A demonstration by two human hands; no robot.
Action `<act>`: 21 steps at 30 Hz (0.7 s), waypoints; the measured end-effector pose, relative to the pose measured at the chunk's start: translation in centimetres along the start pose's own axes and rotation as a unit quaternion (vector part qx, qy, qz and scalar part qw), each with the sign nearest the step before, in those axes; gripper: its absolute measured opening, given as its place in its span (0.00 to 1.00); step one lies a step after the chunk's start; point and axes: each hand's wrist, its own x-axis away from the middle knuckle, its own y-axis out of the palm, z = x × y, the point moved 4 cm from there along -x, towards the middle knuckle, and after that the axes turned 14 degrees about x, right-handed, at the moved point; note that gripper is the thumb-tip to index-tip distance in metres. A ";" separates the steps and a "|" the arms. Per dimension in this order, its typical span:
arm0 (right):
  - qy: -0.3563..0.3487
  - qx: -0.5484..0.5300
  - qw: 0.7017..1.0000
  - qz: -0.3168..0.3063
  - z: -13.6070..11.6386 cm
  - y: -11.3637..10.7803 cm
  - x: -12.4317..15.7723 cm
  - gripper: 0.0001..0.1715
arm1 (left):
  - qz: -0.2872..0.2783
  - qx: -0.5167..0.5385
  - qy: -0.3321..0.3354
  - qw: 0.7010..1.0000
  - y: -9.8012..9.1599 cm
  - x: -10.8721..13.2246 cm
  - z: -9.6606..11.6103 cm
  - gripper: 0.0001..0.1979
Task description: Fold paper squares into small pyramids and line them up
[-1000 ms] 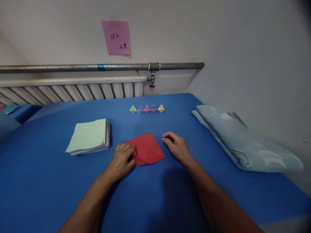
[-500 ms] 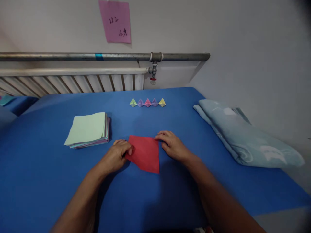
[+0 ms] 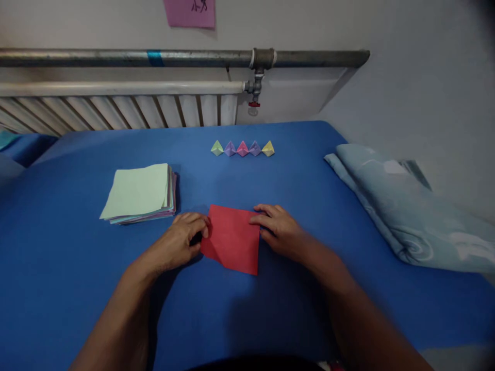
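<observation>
A sheet of red paper (image 3: 232, 239) lies in front of me on the blue bed-like surface (image 3: 193, 314), its lower left edge a little raised and in shadow. At its left edge, the curled fingers of my left hand (image 3: 181, 239) close on the paper; the thumb is lower down, near the same edge. My right hand (image 3: 280, 229) is open, with its fingers stretched over the upper right corner and the index fingertip resting on the sheet. Beyond the sheet, several small folded paper shapes (image 3: 242, 149) in green, purple, pink and yellow stand in a row.
Left of my hands is a stack of coloured paper (image 3: 137, 190), pale green on top. A folded light-blue blanket (image 3: 402, 206) lies at the right by the wall. At the back run a metal pipe (image 3: 201, 58), a red-handled valve (image 3: 254, 104) and a white radiator (image 3: 135, 111).
The view has tilted down and come closer. My left fingers have shifted on the red sheet's left edge. My right index finger has moved further onto its upper right corner.
</observation>
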 end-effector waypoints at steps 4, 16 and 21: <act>0.015 -0.020 1.000 0.008 -0.2 -0.6 0.1 0.24 | 0.024 0.033 -0.028 0.999 -0.6 0.1 -0.3 0.13; 0.229 -0.111 0.967 -0.032 -0.4 -0.8 -0.1 0.22 | 0.232 0.184 -0.264 0.918 -0.8 0.1 -2.8 0.16; 0.243 -0.092 0.964 -0.055 0.0 0.5 -1.5 0.23 | 0.229 0.186 -0.222 0.930 0.1 -1.0 -2.5 0.22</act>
